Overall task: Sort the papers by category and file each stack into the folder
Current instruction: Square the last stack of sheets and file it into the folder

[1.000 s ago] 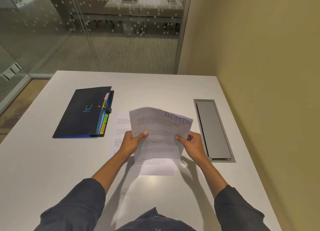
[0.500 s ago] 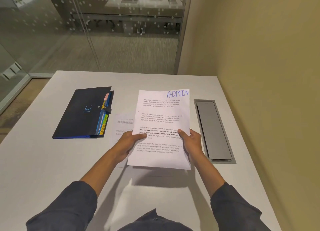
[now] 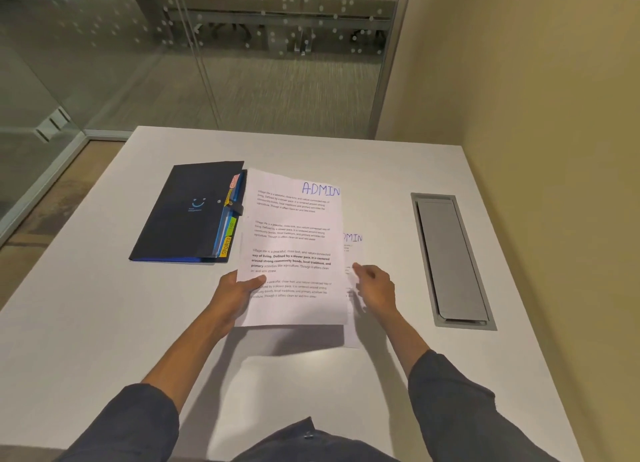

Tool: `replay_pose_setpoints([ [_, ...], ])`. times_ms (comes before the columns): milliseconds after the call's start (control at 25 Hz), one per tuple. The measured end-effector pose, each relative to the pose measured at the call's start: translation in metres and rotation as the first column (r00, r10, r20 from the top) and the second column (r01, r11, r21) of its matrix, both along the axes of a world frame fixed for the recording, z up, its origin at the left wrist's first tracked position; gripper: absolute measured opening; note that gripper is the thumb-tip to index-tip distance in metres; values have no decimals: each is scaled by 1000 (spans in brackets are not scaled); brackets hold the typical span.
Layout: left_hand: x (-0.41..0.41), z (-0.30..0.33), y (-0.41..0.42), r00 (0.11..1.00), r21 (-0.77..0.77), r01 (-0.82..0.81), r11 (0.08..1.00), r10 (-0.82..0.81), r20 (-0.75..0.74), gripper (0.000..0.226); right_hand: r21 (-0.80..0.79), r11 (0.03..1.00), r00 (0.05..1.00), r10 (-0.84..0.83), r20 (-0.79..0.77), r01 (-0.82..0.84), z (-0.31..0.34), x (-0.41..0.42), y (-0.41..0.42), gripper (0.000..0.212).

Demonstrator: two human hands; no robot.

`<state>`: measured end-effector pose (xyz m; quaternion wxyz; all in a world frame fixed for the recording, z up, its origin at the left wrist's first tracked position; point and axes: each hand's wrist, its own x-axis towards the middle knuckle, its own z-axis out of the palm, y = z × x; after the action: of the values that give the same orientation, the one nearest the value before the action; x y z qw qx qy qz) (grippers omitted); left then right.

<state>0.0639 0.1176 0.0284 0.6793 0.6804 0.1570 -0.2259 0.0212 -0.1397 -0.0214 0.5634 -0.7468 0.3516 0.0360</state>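
Your right hand (image 3: 375, 287) has let go of the ADMIN sheet (image 3: 294, 247) since half a second ago and now hangs just right of it with loose, relaxed fingers, holding nothing. That sheet has also swung left; its left edge now overlaps the folder's tabbed side.

Nearest you, your dark sleeves frame the bottom of the view above the white table (image 3: 104, 323). Your left hand (image 3: 235, 293) alone grips the sheet at its lower left edge, thumb on the printed face, fingers hidden behind. It casts a shadow on the table below.

Under and to the right of the held sheet, more papers (image 3: 351, 254) lie flat on the table; the top one shows part of a handwritten "ADMIN" heading, and your right hand is over their right edge.

Farther left, the dark folder (image 3: 188, 212) lies closed on the table, coloured tabs along its right side, one reading "SPORTS". Well off to the right, a grey cable hatch (image 3: 450, 259) is set into the tabletop. Beyond the far edge stand a glass wall and a yellow wall.
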Motion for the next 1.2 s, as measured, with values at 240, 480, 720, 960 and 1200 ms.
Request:
replay_pose_setpoints([
  [240,6,-3,48,997,29,-73,997,74,-8,25,-490,544,728,571,-379,-681,-60,-12,33,67],
  [480,9,-3,68,996,54,-87,995,88,-10,20,-694,535,873,365,-323,-481,-70,-39,40,48],
  [720,10,-5,67,999,52,-37,998,38,-21,25,-574,764,894,9,-447,-295,-70,-45,43,100],
  [960,13,-2,69,999,85,16,996,-19,31,29,-616,740,857,-107,-504,-270,-57,-38,38,89],
  [1200,18,-3,77,997,110,31,993,-39,65,29,-561,801,788,-203,-581,-208,-48,-42,27,103],
])
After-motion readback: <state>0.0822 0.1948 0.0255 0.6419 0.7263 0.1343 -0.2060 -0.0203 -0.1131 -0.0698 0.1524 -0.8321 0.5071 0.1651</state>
